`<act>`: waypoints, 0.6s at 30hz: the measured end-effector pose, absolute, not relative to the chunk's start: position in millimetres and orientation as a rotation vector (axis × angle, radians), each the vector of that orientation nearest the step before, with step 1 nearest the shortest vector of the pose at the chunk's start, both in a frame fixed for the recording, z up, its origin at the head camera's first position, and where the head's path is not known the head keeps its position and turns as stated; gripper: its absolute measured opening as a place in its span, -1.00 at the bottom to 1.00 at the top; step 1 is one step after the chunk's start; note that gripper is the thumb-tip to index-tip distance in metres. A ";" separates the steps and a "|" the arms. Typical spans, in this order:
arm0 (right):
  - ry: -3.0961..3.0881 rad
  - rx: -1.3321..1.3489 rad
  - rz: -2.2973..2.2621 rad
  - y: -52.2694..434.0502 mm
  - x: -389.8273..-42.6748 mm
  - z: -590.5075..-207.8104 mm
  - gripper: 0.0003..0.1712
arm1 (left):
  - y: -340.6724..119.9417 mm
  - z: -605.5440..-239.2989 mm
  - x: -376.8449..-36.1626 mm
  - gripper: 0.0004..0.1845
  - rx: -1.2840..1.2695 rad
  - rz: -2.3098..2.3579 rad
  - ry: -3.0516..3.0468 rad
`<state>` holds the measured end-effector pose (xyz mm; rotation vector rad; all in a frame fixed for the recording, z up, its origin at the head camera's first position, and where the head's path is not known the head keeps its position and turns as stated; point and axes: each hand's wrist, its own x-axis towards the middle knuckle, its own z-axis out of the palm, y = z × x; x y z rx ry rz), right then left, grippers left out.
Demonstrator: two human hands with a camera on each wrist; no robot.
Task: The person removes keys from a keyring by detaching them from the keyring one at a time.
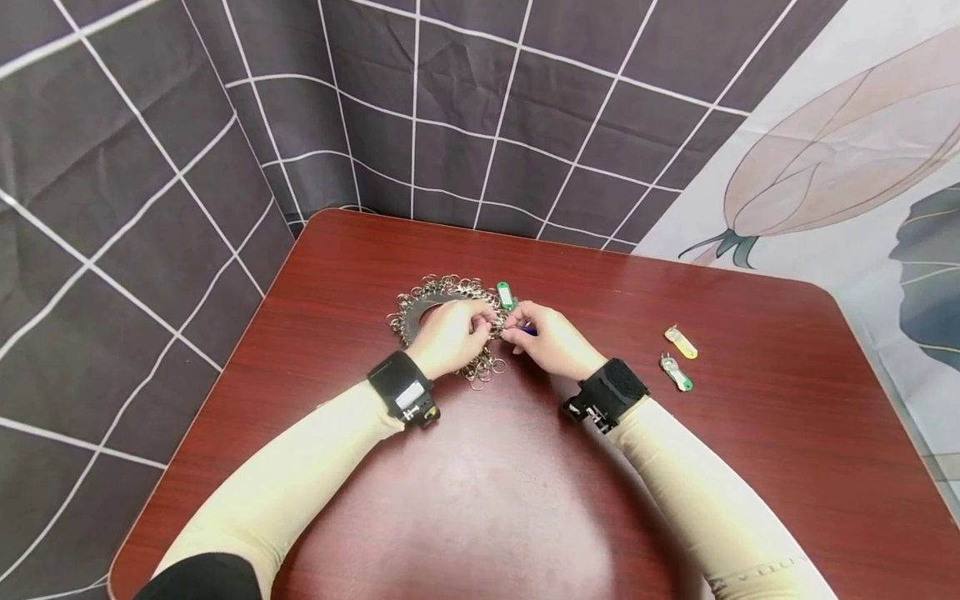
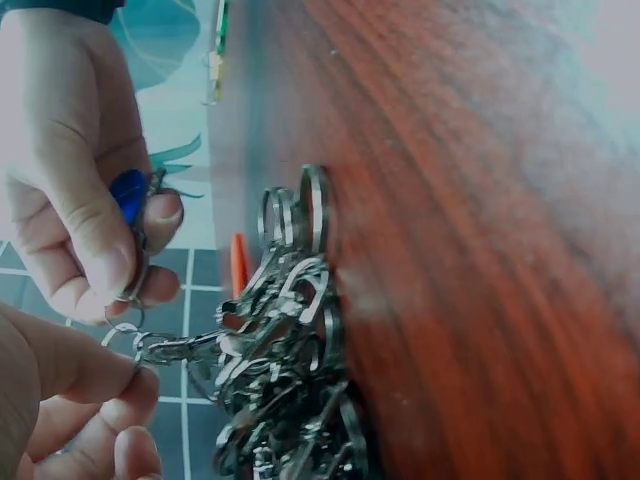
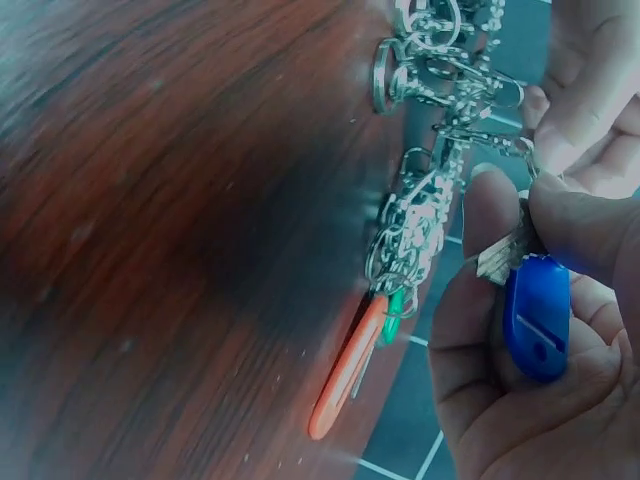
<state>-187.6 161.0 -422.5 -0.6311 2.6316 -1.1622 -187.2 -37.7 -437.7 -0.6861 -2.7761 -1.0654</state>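
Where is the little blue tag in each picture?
Head view: the blue tag just peeks out at the right hand, mid-table.
Left wrist view: upper left, pinched in the fingers of the right hand, tag at.
Right wrist view: lower right, tag held in the right hand.
Shared landmark: the heap of metal key rings beside it.

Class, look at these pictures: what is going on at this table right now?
A person sits at a red-brown wooden table working over a heap of metal key rings. The right hand pinches a blue key tag with its ring, while the left hand holds a ring from the heap up against it. A green tag lies at the heap's edge; a yellow tag and another green-and-white tag lie apart to the right.
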 end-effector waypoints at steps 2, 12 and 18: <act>2.643 -0.634 -1.187 160.0 -188.7 -423.8 -0.93 | -38.6 -438.1 -187.7 -0.79 -0.684 -1.066 -2.771; 2.653 -0.622 -1.220 156.4 -192.6 -429.0 -0.95 | -40.5 -438.3 -186.4 -0.73 -0.660 -1.107 -2.751; 2.652 -0.594 -1.232 156.4 -194.2 -429.7 -0.94 | -39.1 -439.0 -186.3 -0.86 -0.633 -1.072 -2.770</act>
